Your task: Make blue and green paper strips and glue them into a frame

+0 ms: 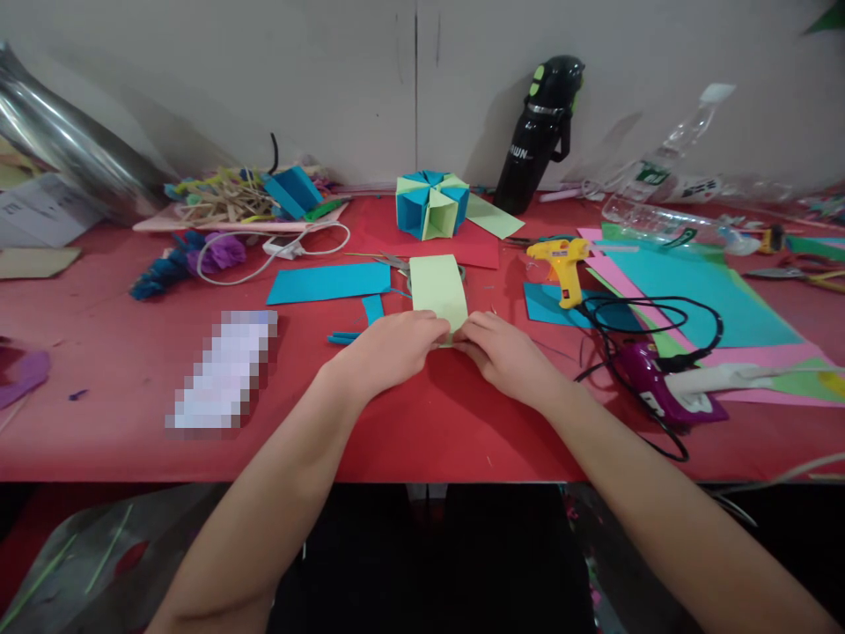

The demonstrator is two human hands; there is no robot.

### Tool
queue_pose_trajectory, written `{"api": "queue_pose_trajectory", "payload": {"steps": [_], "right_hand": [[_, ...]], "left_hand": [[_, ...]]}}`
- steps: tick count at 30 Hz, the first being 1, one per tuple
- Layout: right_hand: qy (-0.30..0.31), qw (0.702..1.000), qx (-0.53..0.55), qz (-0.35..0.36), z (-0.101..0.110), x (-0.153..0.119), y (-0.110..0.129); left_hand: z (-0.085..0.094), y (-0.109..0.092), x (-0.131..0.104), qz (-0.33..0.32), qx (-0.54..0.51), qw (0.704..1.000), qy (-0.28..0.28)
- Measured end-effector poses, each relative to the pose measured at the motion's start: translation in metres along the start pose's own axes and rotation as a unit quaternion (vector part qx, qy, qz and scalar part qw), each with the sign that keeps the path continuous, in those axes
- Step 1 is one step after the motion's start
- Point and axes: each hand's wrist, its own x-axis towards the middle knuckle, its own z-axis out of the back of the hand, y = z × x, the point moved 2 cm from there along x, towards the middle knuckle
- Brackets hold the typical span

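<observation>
A pale green paper strip [438,286] lies in front of me, its near end pinched between both hands. My left hand [402,342] has its fingers closed on the left corner of that end. On the right corner, the fingers of my right hand [498,350] are closed too. Partly hidden under the strip is a pair of scissors [396,261]. Left of it lie a blue paper strip [330,283] and smaller blue paper pieces [373,310]. Behind stands a folded blue-and-green paper shape [432,205] with several open cells.
A yellow glue gun [561,269] and a purple device [660,387] with looped black cable sit right, beside coloured sheets [719,291]. A black bottle [538,141] leans at the wall near clear plastic bottles [673,224]. A blurred-out rectangle [224,370] lies left. The red table's edge is close.
</observation>
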Motion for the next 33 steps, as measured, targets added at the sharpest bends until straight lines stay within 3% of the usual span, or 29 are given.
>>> {"api": "queue_pose_trajectory", "payload": {"steps": [7, 21, 33], "right_hand": [[-0.004, 1.0, -0.011, 0.013, -0.002, 0.002, -0.001], [-0.016, 0.997, 0.077, 0.009, -0.001, 0.004, -0.006], [-0.032, 0.99, 0.138, -0.011, -0.007, 0.006, -0.011]], "left_hand": [[-0.001, -0.001, 0.001, 0.0, -0.003, 1.0, -0.003], [-0.003, 0.003, 0.006, 0.03, -0.09, 0.995, 0.007], [-0.011, 0.009, 0.009, 0.033, -0.091, 0.995, -0.005]]}}
